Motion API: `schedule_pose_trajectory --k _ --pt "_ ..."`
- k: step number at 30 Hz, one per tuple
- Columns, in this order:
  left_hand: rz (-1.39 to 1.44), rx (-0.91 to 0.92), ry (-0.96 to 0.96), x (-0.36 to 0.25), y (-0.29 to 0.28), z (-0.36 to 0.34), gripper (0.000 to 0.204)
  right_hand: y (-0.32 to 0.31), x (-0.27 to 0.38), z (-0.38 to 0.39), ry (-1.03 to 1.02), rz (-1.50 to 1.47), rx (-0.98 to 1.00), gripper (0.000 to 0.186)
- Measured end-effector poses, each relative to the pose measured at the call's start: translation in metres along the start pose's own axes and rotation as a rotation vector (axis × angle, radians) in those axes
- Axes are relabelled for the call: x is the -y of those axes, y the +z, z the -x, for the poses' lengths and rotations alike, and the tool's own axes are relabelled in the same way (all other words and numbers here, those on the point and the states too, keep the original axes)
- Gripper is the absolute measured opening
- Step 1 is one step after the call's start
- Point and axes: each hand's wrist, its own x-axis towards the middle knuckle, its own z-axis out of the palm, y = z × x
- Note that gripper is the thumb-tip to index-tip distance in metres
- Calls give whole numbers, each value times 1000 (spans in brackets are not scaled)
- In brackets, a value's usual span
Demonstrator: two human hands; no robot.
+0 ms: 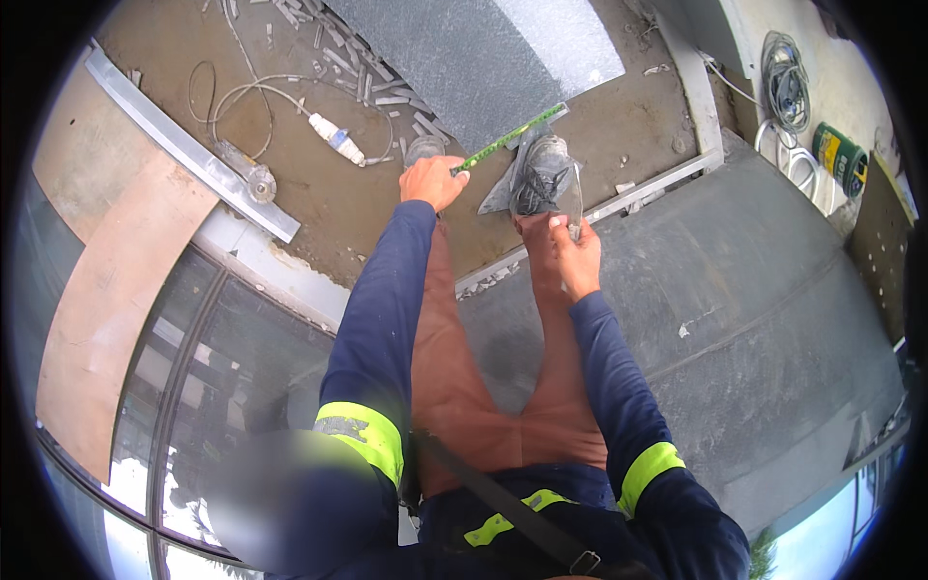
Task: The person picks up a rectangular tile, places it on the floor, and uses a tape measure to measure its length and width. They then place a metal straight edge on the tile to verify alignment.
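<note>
The left hand (434,183), near twelve o'clock of the view, has its fingers curled closed and grips one end of a green measuring tape (509,140). From this hand the tape goes toward two o'clock, along the near edge of a grey stone slab (454,68); whether it touches the slab, I cannot tell. The right hand (577,259), toward two o'clock, is pinching a thin grey piece (578,198) between thumb and fingers, just beside the dark shoe (543,176); the exact kind of this piece is not clear. At ten o'clock, an angle grinder (253,176) lies on the dusty floor (290,208), near a long metal profile (184,135). At eleven o'clock there is a white-and-blue plug connector (335,139) with its cable, and close to it are scattered narrow stone offcuts (362,72). Toward two o'clock stands a green-and-yellow bucket (839,160), below a coiled cable (785,85).
</note>
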Motion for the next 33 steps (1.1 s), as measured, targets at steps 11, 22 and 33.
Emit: schedule_pose_trajectory --k 11,22,33 --pt "-23 -4 -45 18 42 -41 38 -6 -19 -15 -24 57 75 18" --pt "44 18 -77 22 51 -52 39 -18 -17 -27 -20 153 143 21" --pt "52 26 -80 22 52 -50 41 -31 -21 -51 -64 241 166 32"
